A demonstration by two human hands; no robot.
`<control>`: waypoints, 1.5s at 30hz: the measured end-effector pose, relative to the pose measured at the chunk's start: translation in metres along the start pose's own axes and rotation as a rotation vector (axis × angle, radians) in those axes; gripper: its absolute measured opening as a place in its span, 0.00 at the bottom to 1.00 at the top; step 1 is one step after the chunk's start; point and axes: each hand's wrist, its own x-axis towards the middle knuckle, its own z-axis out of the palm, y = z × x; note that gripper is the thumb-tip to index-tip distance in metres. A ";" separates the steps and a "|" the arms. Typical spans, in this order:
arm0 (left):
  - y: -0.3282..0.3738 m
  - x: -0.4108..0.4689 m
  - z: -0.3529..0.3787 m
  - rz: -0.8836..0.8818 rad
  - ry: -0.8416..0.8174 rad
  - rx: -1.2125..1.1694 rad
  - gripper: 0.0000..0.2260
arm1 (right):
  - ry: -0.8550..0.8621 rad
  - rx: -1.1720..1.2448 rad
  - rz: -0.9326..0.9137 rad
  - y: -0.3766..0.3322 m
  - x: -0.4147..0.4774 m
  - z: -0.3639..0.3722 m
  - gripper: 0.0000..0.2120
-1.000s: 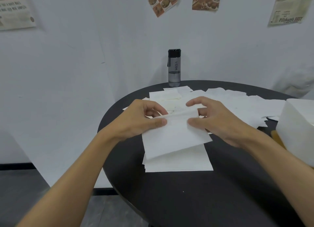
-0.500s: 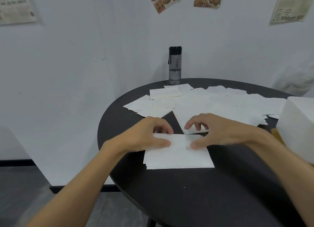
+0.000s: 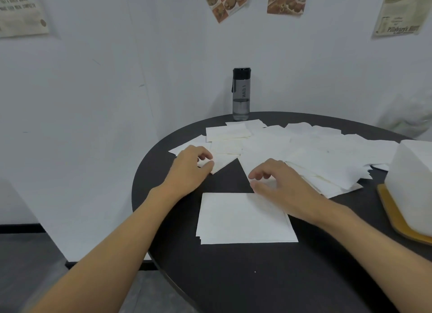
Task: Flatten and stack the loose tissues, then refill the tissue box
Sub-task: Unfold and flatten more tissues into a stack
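A neat stack of flat white tissues (image 3: 243,219) lies on the black round table (image 3: 233,282) in front of me. Beyond it, several loose tissues (image 3: 315,156) spread across the far half of the table. My left hand (image 3: 189,170) reaches to the left end of that spread, its curled fingers and thumb pinching the corner of one loose tissue (image 3: 222,161). My right hand (image 3: 280,186) hovers with loosely curled fingers over the stack's far right corner and holds nothing. The white tissue box (image 3: 416,184) stands at the right edge on a yellowish wooden base (image 3: 395,219).
A dark water bottle (image 3: 241,95) stands upright at the table's far edge against the white wall. Posters hang on the wall above. The table's left rim drops off to a grey floor.
Both hands laid a tissue on the stack, then let go. My left hand moved forward-left to a loose tissue, and my right hand lifted slightly off the stack.
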 end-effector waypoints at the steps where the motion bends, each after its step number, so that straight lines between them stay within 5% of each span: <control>1: -0.007 0.007 0.002 -0.023 0.012 0.035 0.06 | 0.013 0.008 0.000 0.000 0.000 0.002 0.04; 8: -0.046 0.041 0.000 -0.090 -0.014 0.111 0.15 | 0.038 0.046 0.017 0.003 0.006 0.008 0.07; 16: -0.055 0.058 -0.004 -0.063 -0.036 0.156 0.10 | 0.030 0.062 0.036 0.005 0.013 0.011 0.09; 29: -0.034 0.041 -0.014 0.177 0.299 0.209 0.07 | 0.063 0.056 0.042 0.006 0.015 0.012 0.09; 36: 0.004 0.018 -0.033 0.312 0.446 0.117 0.04 | 0.228 0.102 -0.009 0.008 0.016 0.011 0.04; 42: 0.049 -0.001 -0.047 0.346 0.316 -0.129 0.04 | 0.413 0.276 0.020 0.002 0.020 -0.005 0.25; 45: 0.061 -0.009 -0.050 0.365 0.192 -0.176 0.04 | 0.431 0.326 0.032 -0.006 0.018 -0.014 0.26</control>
